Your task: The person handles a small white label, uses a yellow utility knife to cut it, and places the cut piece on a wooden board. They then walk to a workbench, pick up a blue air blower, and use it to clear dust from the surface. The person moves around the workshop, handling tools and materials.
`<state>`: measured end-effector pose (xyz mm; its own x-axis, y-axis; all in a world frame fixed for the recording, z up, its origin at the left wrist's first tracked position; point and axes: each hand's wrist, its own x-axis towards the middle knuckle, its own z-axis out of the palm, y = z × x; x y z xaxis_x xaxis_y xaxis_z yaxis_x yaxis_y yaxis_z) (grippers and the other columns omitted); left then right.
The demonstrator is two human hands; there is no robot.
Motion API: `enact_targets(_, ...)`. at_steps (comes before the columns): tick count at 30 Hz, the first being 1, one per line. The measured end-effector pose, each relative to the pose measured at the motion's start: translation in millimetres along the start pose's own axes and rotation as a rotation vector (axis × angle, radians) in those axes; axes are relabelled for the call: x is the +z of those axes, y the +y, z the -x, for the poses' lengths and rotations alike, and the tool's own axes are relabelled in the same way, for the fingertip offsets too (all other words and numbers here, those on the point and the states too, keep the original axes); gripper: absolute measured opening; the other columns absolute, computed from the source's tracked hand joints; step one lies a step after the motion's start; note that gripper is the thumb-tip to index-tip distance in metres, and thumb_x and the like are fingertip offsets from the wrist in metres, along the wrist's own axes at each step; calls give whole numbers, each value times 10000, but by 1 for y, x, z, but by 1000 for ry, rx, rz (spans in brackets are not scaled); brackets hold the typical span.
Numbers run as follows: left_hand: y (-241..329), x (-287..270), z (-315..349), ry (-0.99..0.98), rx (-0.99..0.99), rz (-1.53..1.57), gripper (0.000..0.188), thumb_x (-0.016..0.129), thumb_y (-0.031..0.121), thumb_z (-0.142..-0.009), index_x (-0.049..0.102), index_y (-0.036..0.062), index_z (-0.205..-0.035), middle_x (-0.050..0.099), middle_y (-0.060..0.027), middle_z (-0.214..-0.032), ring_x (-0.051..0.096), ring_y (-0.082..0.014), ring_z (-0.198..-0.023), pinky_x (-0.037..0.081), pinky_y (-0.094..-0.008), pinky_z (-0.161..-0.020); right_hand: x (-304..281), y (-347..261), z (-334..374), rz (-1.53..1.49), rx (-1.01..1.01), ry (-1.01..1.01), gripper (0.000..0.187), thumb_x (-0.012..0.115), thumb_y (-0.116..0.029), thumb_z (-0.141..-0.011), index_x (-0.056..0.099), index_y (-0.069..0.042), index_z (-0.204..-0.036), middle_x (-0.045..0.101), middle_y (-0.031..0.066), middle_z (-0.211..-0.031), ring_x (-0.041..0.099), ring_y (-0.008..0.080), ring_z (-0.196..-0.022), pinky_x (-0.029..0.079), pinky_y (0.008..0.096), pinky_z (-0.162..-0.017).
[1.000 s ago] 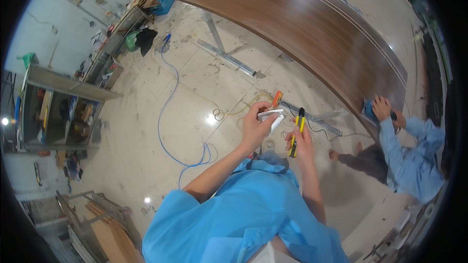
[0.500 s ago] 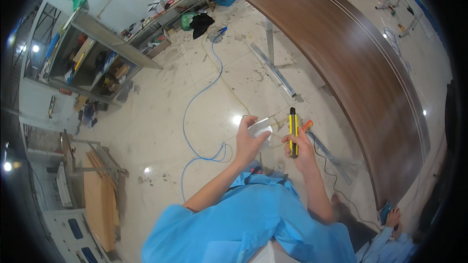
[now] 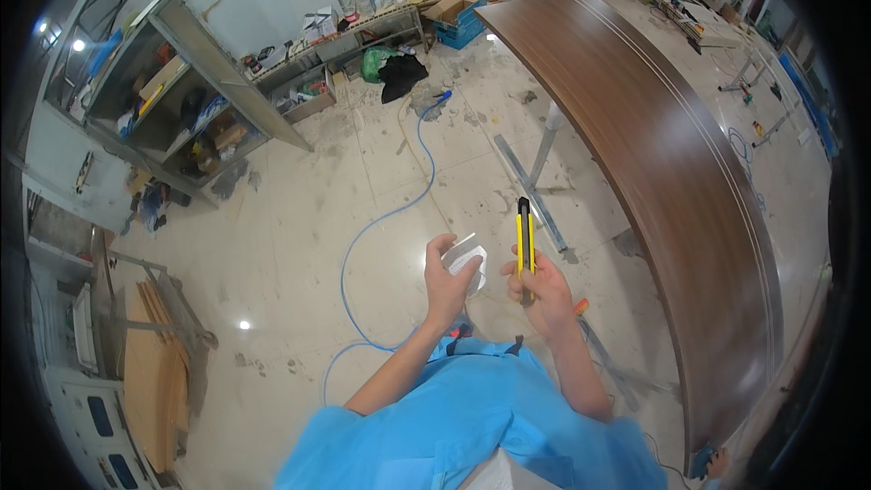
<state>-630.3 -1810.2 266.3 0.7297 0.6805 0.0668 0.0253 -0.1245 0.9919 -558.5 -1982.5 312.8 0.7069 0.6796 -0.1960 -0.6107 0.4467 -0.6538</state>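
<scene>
A yellow and black utility knife stands upright in my right hand, whose fingers are closed round its lower part. I cannot make out whether its blade is out. Beside it, apart from the knife, my left hand pinches a small white and grey piece, flat and stiff-looking with a straight upper edge. The thumb lies across its face, and whether it is folded paper or a thin plate I cannot tell. Both hands are held in front of my blue top, above the floor.
A long curved brown panel stands raised on metal supports at the right. A blue hose snakes over the floor. Shelving and a cluttered bench line the far left; boards lean nearer. Part of another person's hand shows at lower right.
The view has tilted up, showing more of the far room. My hands have shifted slightly left, still holding the same things. The other person has mostly left the picture.
</scene>
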Motion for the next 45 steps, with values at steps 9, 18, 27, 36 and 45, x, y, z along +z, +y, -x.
enact_targets(9, 12, -21, -128, -80, 36, -6, 525, 803, 140, -807, 521, 21, -1233, 581, -131, -1096, 582, -229, -1033, 487, -359, -894, 47, 3, -121, -8, -138, 184, 201, 583, -161, -1006, 520, -48, -1160, 569, 64, -869, 488, 94, -646, 391, 257, -557)
enact_targets(18, -6, 37, -257, -144, 110, -14, 474, 797, 116, -811, 546, 20, -1202, 581, -118, -1082, 576, -211, -1004, 480, -334, -879, 27, -22, -273, 366, -166, 430, 343, 751, -272, -891, 510, -68, -1026, 515, -5, -786, 477, 53, -595, 390, 222, -516)
enact_targets(27, 6, 127, -454, -188, 80, -50, 373, 759, 70, -844, 568, 38, -1163, 574, -64, -972, 569, -177, -933, 471, -314, -834, -11, -100, -455, 312, -58, 383, 319, 707, -56, -779, 505, -52, -1026, 514, 14, -809, 482, 87, -583, 393, 251, -503)
enact_targets(36, 9, 207, -583, -234, -20, 55, 215, 684, 41, -904, 585, 26, -1094, 575, -31, -922, 540, -120, -888, 454, -269, -791, -60, -171, -578, 581, -139, 563, 264, 594, -35, -781, 527, -21, -1037, 578, 46, -818, 551, 139, -736, 451, 305, -675)
enact_targets(45, -22, 237, -714, -280, -391, 331, 204, 715, 110, -932, 592, 58, -1086, 631, -16, -922, 598, -85, -839, 489, -240, -739, -63, -191, -690, 615, -145, 633, 300, 668, -71, -803, 543, -22, -1072, 590, 35, -808, 562, 120, -731, 461, 283, -676)
